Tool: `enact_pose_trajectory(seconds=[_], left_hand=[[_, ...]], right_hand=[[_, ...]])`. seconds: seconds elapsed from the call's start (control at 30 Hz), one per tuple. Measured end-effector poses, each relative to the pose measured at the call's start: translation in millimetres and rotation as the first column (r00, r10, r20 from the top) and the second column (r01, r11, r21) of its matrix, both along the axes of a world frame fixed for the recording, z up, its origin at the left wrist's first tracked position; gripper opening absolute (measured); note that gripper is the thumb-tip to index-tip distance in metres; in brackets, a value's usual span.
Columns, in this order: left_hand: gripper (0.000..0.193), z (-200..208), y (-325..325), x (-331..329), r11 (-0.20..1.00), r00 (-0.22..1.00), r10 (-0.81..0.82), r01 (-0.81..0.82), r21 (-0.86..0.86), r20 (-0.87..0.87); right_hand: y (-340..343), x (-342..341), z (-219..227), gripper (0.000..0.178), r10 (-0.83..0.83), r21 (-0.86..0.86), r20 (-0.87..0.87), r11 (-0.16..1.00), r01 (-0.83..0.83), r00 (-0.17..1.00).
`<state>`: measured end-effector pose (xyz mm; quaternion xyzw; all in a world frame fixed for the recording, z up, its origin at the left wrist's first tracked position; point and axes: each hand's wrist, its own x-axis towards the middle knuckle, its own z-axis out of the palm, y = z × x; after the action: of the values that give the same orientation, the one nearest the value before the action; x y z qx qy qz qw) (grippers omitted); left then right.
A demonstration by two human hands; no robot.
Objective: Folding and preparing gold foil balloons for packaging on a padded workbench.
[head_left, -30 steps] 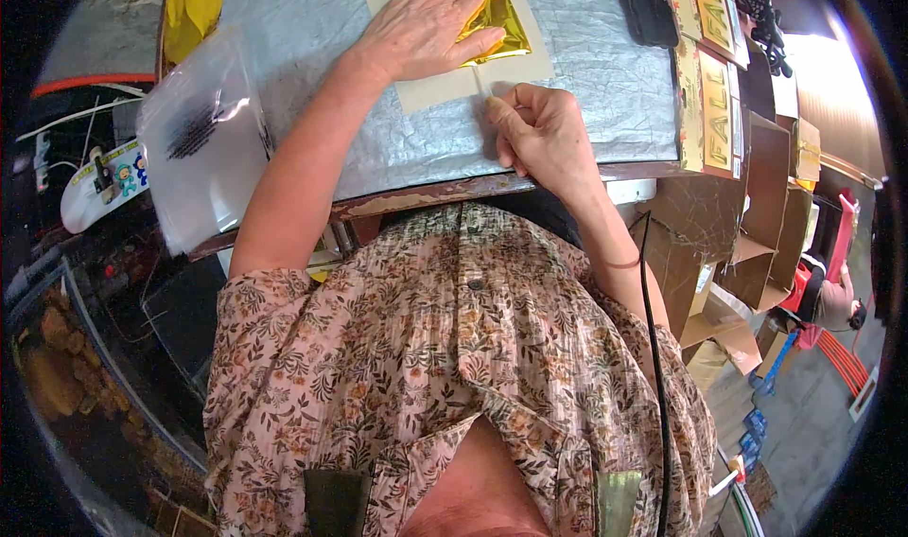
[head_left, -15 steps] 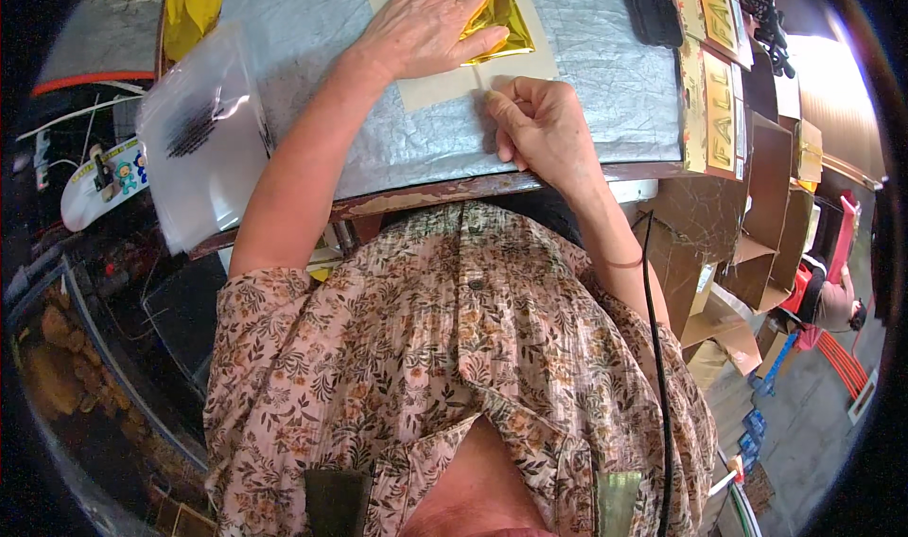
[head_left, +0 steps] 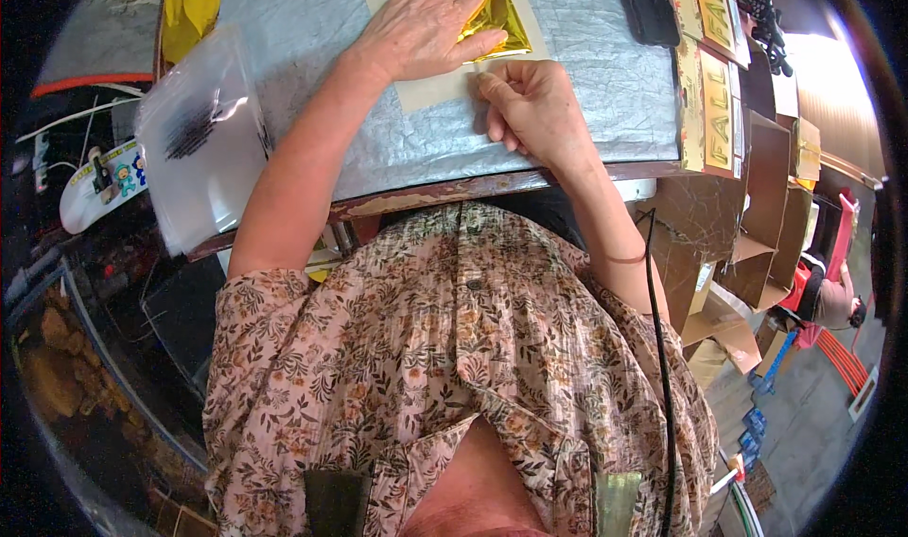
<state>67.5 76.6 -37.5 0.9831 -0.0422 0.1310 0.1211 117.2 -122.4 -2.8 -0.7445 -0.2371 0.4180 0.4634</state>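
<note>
A square of shiny gold foil (head_left: 512,28) lies on a beige sheet (head_left: 426,93) at the far middle of the covered table. My left hand (head_left: 426,28) rests flat over the foil, fingers stretched out and thumb toward its near right corner. Just below the foil's near edge, my right hand (head_left: 534,109) is closed in a pinch over the beige sheet. A thin pale strip is between its thumb and forefinger, mostly hidden by the fingers. The other fingers curl in toward the palm.
A silvery cloth (head_left: 605,111) covers the table. Clear plastic bags (head_left: 203,149) hang over its left edge, near yellow foil (head_left: 192,12). On the right are a black tray (head_left: 651,7), printed yellow packs (head_left: 711,111) and cardboard boxes (head_left: 700,211). A black cable (head_left: 661,367) runs down my right side.
My right hand has moved a little away from me, up toward the foil's near edge, so less of the pale strip shows. My left hand stays flat on the foil.
</note>
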Motion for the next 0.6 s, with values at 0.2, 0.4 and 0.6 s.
enact_pose_trajectory(seconds=[0.2, 0.4, 0.6], left_hand=[[0.080, 2, -1, 0, 1.000, 1.000, 0.011, -0.011, -0.009, -0.023], [0.078, 0, -1, 2, 1.000, 1.000, 0.000, 0.000, -0.016, -0.014], [0.069, -28, 5, 6, 0.994, 0.954, -0.067, 0.039, 0.100, 0.293]], right_hand=[[-4, -3, 6, 0.028, -0.023, -0.042, 0.039, 0.999, 0.025, 0.999], [-26, 1, 10, 0.026, -0.041, -0.009, 0.053, 0.999, 0.041, 0.998], [-36, 54, 29, 0.028, -0.134, 0.075, 0.407, 0.991, 0.114, 0.904]])
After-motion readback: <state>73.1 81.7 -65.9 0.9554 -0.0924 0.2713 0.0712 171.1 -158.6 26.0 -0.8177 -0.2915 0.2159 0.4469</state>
